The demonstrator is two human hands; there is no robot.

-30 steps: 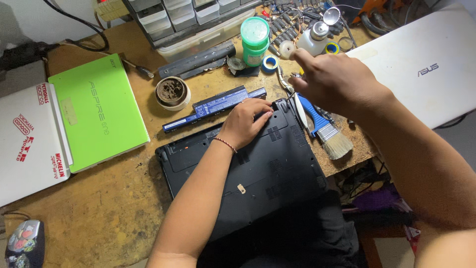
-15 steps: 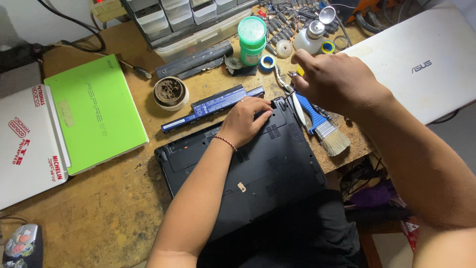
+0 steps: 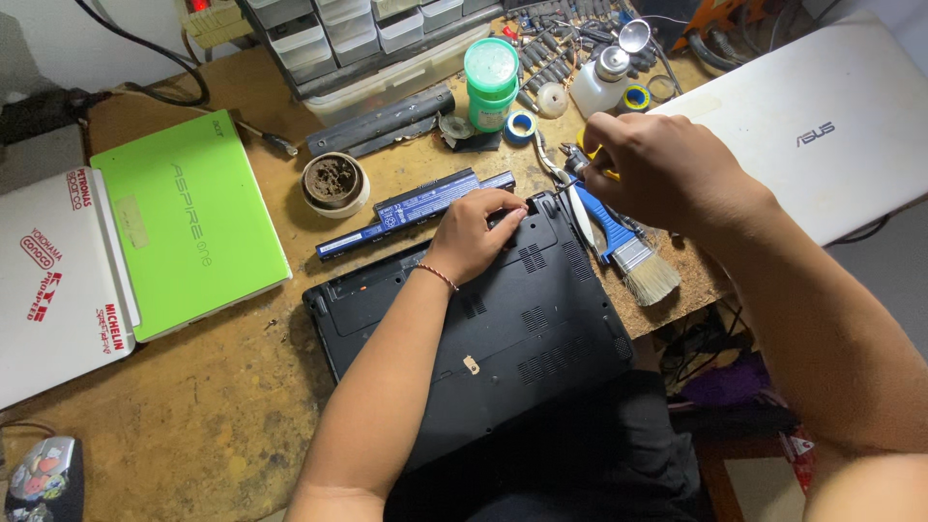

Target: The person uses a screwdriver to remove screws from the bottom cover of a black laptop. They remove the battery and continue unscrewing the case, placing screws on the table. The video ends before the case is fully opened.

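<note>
Over the last second little has moved: the left hand point(image 3: 476, 230) stays pressed on the far edge of the upturned black laptop point(image 3: 483, 329), fingertips at the empty battery bay, while the right hand point(image 3: 667, 169) has shifted only slightly among the tools near the counter's far right edge. Its grip is closed on a small yellow-handled tool point(image 3: 588, 158), though how it is pinched is hidden behind the knuckles. The left hand's grip is flat and loosely curled, clamped on nothing. The work reads as paused at the bay, with the long battery pack point(image 3: 416, 211) already lying out on the counter, just beyond the laptop's far edge. A blue-handled brush point(image 3: 628, 253) lies just right of the laptop, beneath the right wrist. A round tin point(image 3: 333, 184) sits past the battery's left end, a green jar point(image 3: 491, 82) beyond it, and a green laptop point(image 3: 188, 227) lies closed towards the left edge.
</note>
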